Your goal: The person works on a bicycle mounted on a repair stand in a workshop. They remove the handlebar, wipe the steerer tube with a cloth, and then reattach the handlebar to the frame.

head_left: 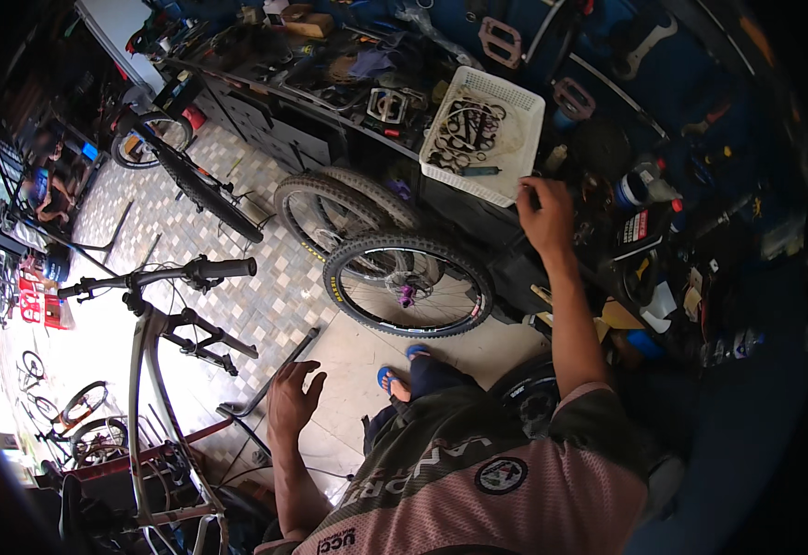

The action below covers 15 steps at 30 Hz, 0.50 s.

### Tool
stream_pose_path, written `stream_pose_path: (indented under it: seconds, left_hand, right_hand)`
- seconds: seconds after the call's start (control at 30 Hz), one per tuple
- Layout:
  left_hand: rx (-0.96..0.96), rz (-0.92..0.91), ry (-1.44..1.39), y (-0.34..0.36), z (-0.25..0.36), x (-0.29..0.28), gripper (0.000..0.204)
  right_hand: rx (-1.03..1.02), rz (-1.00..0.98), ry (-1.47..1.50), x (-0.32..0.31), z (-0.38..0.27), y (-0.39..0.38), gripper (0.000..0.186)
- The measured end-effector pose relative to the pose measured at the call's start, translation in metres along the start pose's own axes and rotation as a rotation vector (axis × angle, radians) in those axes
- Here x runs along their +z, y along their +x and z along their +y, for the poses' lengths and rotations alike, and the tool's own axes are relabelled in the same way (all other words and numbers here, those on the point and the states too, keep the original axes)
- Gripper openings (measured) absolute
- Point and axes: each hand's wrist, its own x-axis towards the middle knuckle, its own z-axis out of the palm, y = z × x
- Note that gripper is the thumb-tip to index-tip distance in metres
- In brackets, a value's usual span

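Observation:
A white plastic basket (529,139) rests on the workbench at the upper right. Inside it lie several dark ring-shaped and looped metal parts (467,128) and a small grey-green cylinder (481,171). My right hand (547,215) is closed at the basket's near corner, its thumb and fingertips pinching the rim. Lower left of centre, my left hand (295,398) is raised with fingers slightly curved and apart, holding nothing. To its left stands a bare silver bicycle frame (142,388) with a fork (208,342) and black handlebar (177,274).
Several loose bicycle wheels (408,285) lean against the dark workbench (274,125). Tools and pedals (500,43) hang or lie along the blue wall. Bottles and boxes (640,231) crowd the bench at right. Another bicycle (205,185) and a seated person (48,190) are farther left.

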Motion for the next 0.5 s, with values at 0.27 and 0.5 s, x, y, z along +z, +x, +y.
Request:
stream_pose_path:
  seconds: [0.27, 0.5]
  left_hand:
    - [-0.073, 0.037, -0.161, -0.007, 0.007, 0.021, 0.021]
    - [-0.123, 0.049, -0.088, 0.029, 0.017, 0.009, 0.022]
  right_hand:
    - [0.172, -0.205, 0.142, 0.117, -0.017, 0.045, 0.026]
    - [0.224, -0.341, -0.271, 0.194, 0.048, 0.13, 0.03]
